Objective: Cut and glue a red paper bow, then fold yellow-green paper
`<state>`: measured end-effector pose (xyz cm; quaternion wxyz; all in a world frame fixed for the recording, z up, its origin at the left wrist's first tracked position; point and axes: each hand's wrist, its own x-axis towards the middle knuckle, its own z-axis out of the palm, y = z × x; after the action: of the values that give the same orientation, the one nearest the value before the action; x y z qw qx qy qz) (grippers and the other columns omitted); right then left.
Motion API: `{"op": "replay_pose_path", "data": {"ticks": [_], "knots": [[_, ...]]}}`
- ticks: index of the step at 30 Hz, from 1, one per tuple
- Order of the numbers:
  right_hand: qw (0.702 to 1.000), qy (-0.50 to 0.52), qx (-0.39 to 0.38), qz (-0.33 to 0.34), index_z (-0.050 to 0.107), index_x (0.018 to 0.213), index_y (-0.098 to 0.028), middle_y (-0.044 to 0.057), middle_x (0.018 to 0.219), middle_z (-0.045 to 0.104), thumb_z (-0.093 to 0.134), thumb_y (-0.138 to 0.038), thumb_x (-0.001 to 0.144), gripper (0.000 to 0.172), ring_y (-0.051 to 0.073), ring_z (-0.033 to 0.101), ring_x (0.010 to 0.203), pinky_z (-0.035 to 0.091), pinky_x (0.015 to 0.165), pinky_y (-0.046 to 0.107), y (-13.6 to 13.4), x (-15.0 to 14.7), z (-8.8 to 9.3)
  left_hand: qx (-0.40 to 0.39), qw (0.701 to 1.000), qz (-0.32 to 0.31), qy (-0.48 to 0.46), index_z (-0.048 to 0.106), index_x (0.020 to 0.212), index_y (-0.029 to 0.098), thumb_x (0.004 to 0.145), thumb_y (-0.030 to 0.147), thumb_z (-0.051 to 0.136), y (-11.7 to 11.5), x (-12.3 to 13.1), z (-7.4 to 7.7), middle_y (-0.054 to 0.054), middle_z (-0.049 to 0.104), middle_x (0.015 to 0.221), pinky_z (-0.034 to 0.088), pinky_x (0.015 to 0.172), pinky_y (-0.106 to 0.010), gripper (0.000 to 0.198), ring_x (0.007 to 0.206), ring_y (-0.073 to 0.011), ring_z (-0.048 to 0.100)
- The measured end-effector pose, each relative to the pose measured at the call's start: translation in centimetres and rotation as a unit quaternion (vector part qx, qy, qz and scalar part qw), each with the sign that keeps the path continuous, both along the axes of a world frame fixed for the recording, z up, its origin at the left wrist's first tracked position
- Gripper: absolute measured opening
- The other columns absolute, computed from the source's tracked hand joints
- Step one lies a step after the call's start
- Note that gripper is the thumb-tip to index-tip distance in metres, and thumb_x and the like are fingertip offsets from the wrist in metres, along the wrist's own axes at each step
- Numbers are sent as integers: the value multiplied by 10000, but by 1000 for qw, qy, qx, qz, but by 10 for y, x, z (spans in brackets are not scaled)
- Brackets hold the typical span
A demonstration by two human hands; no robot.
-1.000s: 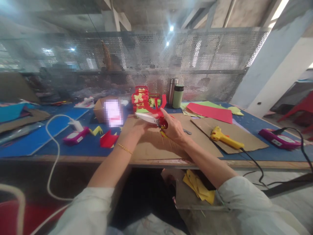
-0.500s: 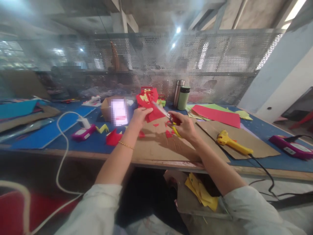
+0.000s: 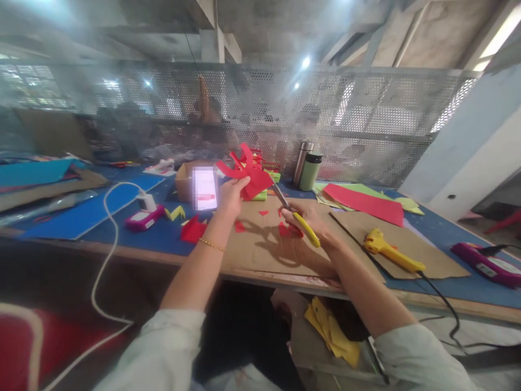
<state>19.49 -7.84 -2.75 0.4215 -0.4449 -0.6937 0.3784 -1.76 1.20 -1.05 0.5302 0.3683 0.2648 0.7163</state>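
Observation:
My left hand [image 3: 231, 199] pinches a piece of red paper [image 3: 257, 183] with several strips fanning out at its upper left. In my right hand [image 3: 303, 216] is a pair of scissors [image 3: 285, 200] with yellow handles. Its blades point up and left, their tips at the paper's right edge; whether they are cutting into it I cannot tell. Small red paper scraps [image 3: 285, 230] lie beneath on a cardboard sheet [image 3: 252, 252]. Behind the held paper stand red and green items [image 3: 272, 172], partly hidden.
A phone [image 3: 204, 187] leans against a cardboard box [image 3: 185, 182]. Two bottles, one green [image 3: 311, 171], stand at the back. A yellow glue gun [image 3: 393, 250] rests on cardboard to the right, its cord hanging over the edge. Purple power strips [image 3: 143, 218] lie at both sides.
The red paper has turned in my left hand, and its cut strips now show. My right hand has tilted the scissors, bringing the yellow handle into fuller view. The camera view has shifted slightly.

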Motion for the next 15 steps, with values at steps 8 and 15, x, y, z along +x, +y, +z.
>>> {"op": "replay_pose_path", "data": {"ticks": [8,15], "knots": [[999,-13,34,-36,560,772,-210,-57,599,417,644,-867,706,666,106,384,549,263,503,265,10,0,-9,21,999,-16,21,787,782,153,497,275,979,1,8,-7,-57,806,794,604,935,-420,364,843,-251,779],[998,-21,35,-38,551,757,-215,-45,600,455,675,-824,731,623,105,403,536,279,485,257,0,0,2,25,999,-28,35,803,801,154,499,282,973,1,8,-8,-71,816,835,606,894,-389,369,837,-241,773]]}}
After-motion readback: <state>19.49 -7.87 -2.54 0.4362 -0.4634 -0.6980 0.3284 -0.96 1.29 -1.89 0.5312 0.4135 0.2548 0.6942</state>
